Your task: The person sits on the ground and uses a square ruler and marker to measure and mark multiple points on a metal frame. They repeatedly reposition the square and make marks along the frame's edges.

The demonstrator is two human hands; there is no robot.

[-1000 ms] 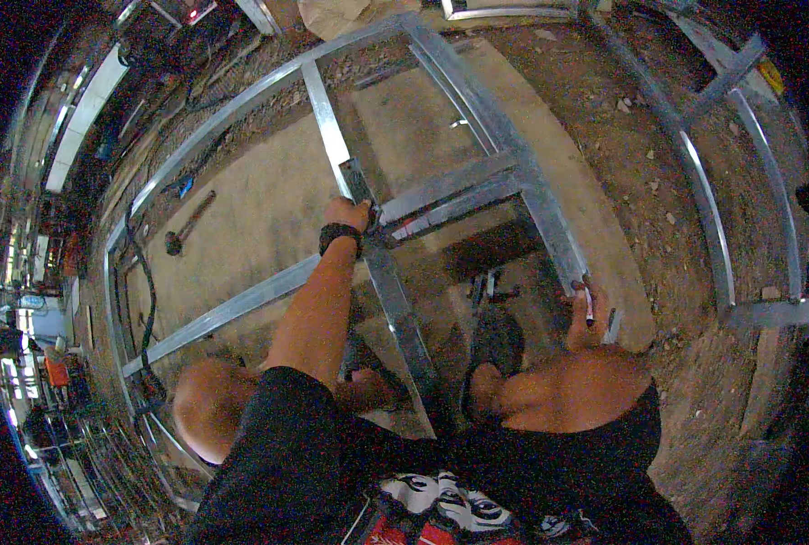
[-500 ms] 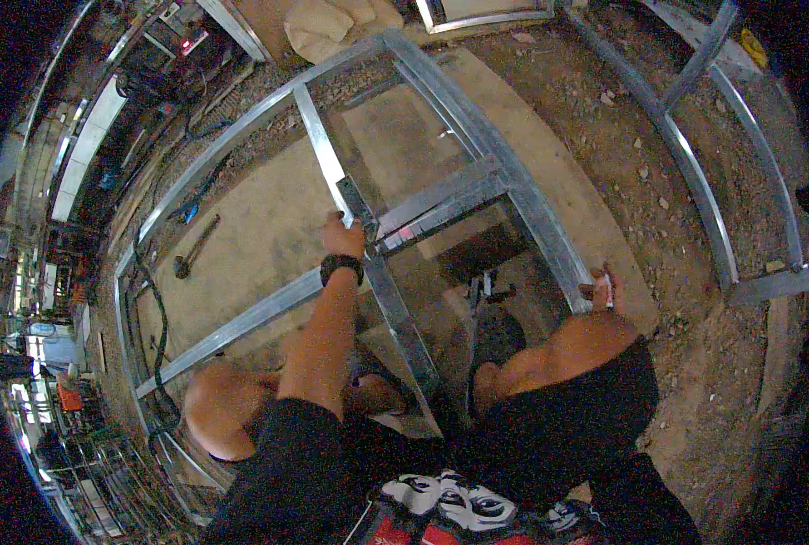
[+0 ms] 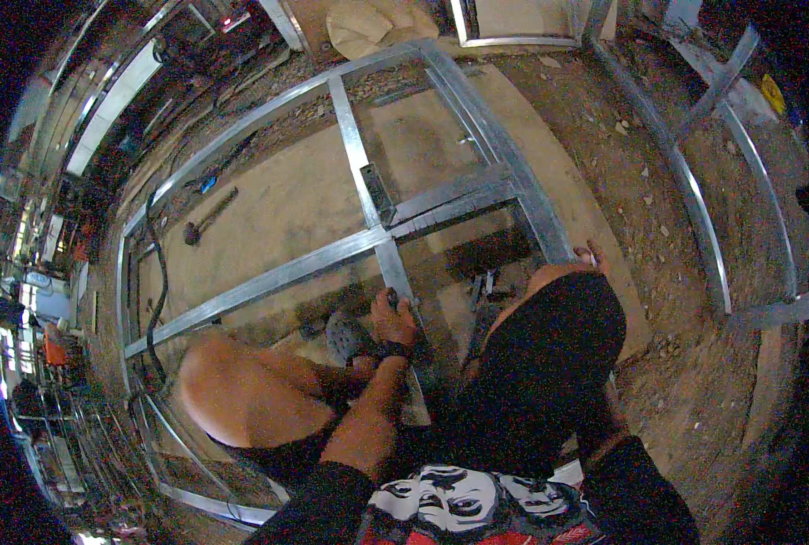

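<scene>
My left hand [image 3: 394, 320], with a dark band on its wrist, is closed at the near part of the metal frame's crossbar [image 3: 392, 259]. A small dark spot shows at its fingertips; what it holds is unclear. Past my right knee, the fingers of my right hand [image 3: 595, 253] pinch a small white stick, beside the right rail of the frame [image 3: 542, 218]. My knee hides the rest of that hand. A dark flat piece [image 3: 377, 195] lies along the crossbar just beyond the joint of the bars.
A hammer [image 3: 209, 218] lies on the board [image 3: 277, 218] inside the frame. A black cable [image 3: 157, 291] crosses the frame's left side. A clamp-like metal tool [image 3: 483, 286] is near my right leg. More metal frames [image 3: 695, 195] stand on the dirt at right.
My left hand has come back toward me along the crossbar, from beside the dark flat piece to the near side of the joint. My right hand stays by the right rail; the view has shifted.
</scene>
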